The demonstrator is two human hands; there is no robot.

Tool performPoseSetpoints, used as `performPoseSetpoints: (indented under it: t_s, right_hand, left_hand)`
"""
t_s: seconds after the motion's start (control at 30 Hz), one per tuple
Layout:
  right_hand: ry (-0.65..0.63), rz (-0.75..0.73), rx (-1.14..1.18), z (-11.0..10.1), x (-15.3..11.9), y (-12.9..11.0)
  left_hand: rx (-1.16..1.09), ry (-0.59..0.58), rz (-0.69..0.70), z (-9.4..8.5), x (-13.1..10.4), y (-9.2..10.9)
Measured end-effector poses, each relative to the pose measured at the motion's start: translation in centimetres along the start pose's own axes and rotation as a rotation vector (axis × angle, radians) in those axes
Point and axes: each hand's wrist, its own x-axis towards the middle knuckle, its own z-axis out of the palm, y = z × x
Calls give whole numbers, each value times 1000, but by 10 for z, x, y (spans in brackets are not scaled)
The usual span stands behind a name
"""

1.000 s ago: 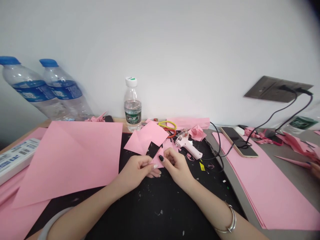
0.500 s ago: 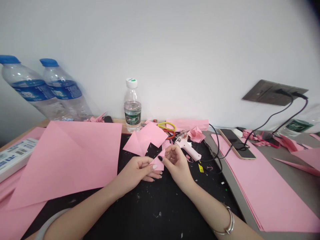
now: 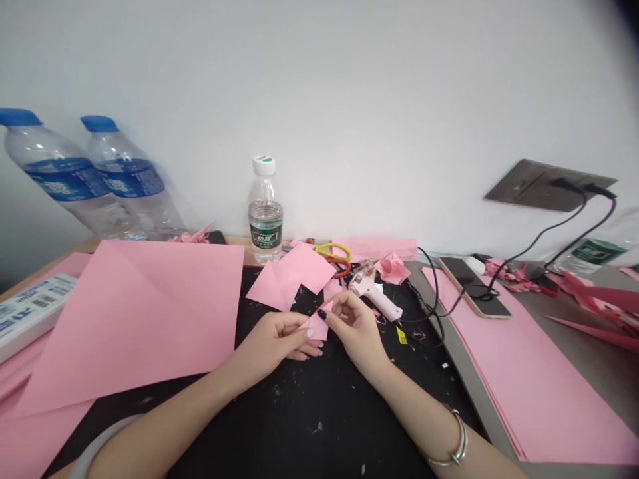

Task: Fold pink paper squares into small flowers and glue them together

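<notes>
A small folded piece of pink paper (image 3: 318, 328) is pinched between both hands over the black mat (image 3: 319, 412). My left hand (image 3: 279, 338) grips its lower left side, thumb on top and fingers beneath. On the upper right edge, my right hand (image 3: 355, 326) holds it between thumb and index finger. Just beyond the hands lies a creased pink sheet with a notch (image 3: 294, 273). A pink glue gun (image 3: 374, 296) rests beyond my right hand, beside a folded pink paper flower (image 3: 393, 267).
Large pink sheets (image 3: 150, 319) cover the left side, near a white box (image 3: 34, 313). A water bottle (image 3: 265, 219) stands by the wall. Scissors with yellow and orange handles (image 3: 334, 253) lie at the back. A phone (image 3: 474, 286), cables and long pink sheets (image 3: 544, 386) are at right.
The fingers of my right hand have shifted very slightly on the small pink paper, whose upper corner tilts a little differently. My left hand keeps its hold.
</notes>
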Motion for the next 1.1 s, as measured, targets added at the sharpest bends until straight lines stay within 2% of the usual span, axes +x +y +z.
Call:
performPoseSetpoints:
  t_s: [0.27,0.53,0.7,0.97,1.1]
  right_hand:
    - [19,-228,-179,-1,-4,-2]
    - [28,-504,-460,-2,-8,-6]
    - [-23,-696,-559,-6,-5,-7]
    - [-167,-776,-611,-13,-1,-3]
    - [-222,-754,-605,-14,1,-3]
  left_hand:
    - [-118,63,-5,0,-3,4]
    - [-387,-6,-89,2,-6,5]
    - [-447,-11,-111,4,-6,5]
    - [-419,28,-47,-3,-2,1]
    - [-434,26,-28,-5,-1,2]
